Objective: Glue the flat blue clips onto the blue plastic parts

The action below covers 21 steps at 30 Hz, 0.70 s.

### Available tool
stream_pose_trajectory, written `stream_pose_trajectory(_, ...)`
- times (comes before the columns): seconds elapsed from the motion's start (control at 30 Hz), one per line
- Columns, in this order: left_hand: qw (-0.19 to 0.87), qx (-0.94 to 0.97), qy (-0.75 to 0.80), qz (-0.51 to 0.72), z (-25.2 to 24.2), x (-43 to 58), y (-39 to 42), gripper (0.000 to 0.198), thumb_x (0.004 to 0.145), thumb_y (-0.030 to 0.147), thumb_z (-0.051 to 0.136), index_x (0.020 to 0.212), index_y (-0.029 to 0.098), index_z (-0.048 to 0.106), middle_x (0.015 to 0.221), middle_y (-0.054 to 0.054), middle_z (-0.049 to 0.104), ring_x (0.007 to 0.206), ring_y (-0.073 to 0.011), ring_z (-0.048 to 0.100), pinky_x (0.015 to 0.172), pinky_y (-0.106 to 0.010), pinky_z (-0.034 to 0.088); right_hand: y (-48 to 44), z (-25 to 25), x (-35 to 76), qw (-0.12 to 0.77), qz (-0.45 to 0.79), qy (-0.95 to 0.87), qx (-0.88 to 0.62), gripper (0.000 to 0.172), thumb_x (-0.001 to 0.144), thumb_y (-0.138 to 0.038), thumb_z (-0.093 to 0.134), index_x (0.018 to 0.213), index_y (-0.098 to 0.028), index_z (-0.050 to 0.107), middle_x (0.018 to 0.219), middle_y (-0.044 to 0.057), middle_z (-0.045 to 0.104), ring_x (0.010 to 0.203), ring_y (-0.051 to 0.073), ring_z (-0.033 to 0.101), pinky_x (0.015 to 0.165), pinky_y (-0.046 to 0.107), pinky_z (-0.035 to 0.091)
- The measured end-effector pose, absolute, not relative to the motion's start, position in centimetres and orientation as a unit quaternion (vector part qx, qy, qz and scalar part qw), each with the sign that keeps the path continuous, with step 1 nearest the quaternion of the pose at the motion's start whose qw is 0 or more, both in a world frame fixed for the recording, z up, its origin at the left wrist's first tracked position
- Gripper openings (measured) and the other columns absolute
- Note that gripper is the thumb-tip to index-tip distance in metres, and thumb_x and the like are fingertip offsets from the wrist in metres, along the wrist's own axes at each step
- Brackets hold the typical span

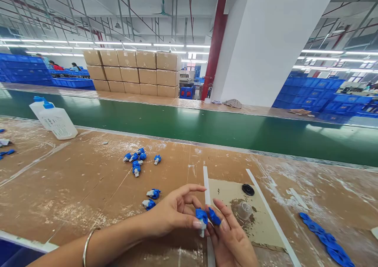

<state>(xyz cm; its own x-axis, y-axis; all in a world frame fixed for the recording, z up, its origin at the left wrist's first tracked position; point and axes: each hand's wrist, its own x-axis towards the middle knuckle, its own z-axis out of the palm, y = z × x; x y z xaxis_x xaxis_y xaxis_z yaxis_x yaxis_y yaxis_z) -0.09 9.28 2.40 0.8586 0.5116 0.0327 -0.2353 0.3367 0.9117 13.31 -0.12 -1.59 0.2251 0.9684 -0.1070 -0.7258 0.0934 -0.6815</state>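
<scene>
On the near side of the green conveyor belt (191,129), a brown paper-covered workbench (73,192) is seen, streaked with white residue. A blue-and-white plastic fitting (201,219) is pinched between the thumb and fingertips of the left hand (174,212), and a metal bangle (87,245) is worn on that wrist. A small blue plastic piece (214,216) is gripped by the nearly closed fingers of the right hand (230,239), just beside the fitting; that forearm is cut off by the frame.

Toward the belt, a loose cluster of similar fittings (135,160) is scattered, and two more (150,199) lie just beside the left hand. Along the belt to the right, a tan card sheet (224,192) is laid between white strips, with a clear plastic cup (244,210) and a black ring (248,189) on it. A row of linked blue pieces (325,239) is cut off at the lower edge. Two blue-capped white bottles (57,123) stand by the belt, their label print too small to be read. Beyond the belt, stacked cartons (130,72), blue crates (310,93) and distant workers (56,66) are seen under a white pillar (265,42).
</scene>
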Motion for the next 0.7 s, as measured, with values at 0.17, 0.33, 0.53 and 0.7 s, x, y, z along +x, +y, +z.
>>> stream_pose_trajectory(0.17,0.818,0.506,0.132,0.239,2.6,0.1,9.2,0.055,0.068,0.015,0.079,0.115,0.022,0.052,0.085,0.0,0.061,0.074,-0.0184,0.069,0.071,-0.03,0.052,-0.3,-1.4,12.9,0.724,0.545,-0.217,-0.362,0.048,0.069,-0.042,0.073,0.111,-0.027,0.055,0.106,0.007,0.067,0.097,0.021,0.063,0.085,0.037,0.05)
stream_pose_trajectory(0.33,0.805,0.52,0.15,0.244,2.6,0.0,9.3,0.053,0.066,0.017,0.08,0.113,0.02,0.054,0.084,0.0,0.062,0.072,-0.0123,0.065,0.07,-0.024,0.049,-0.3,-1.5,12.6,0.725,0.505,-0.241,-0.403,0.051,0.07,-0.043,0.073,0.113,-0.027,0.052,0.109,0.006,0.067,0.097,0.021,0.062,0.082,0.034,0.05)
stream_pose_trajectory(0.53,0.786,0.537,0.167,0.257,2.0,0.0,9.6,0.051,0.067,0.021,0.08,0.112,0.019,0.056,0.085,-0.001,0.063,0.077,-0.0112,0.062,0.075,-0.024,0.046,-0.4,-1.9,12.0,0.696,0.359,-0.317,-0.536,0.052,0.073,-0.048,0.068,0.115,-0.024,0.05,0.111,0.007,0.066,0.103,0.021,0.059,0.093,0.038,0.043)
stream_pose_trajectory(0.7,0.78,0.534,0.201,0.257,1.7,0.1,9.5,0.047,0.068,0.026,0.08,0.108,0.018,0.056,0.094,-0.004,0.063,0.083,-0.0161,0.065,0.076,-0.028,0.048,0.0,-3.0,11.2,0.612,0.104,-0.483,-0.617,0.031,0.085,-0.038,0.056,0.114,-0.027,0.053,0.107,0.008,0.062,0.102,0.025,0.056,0.09,0.046,0.043)
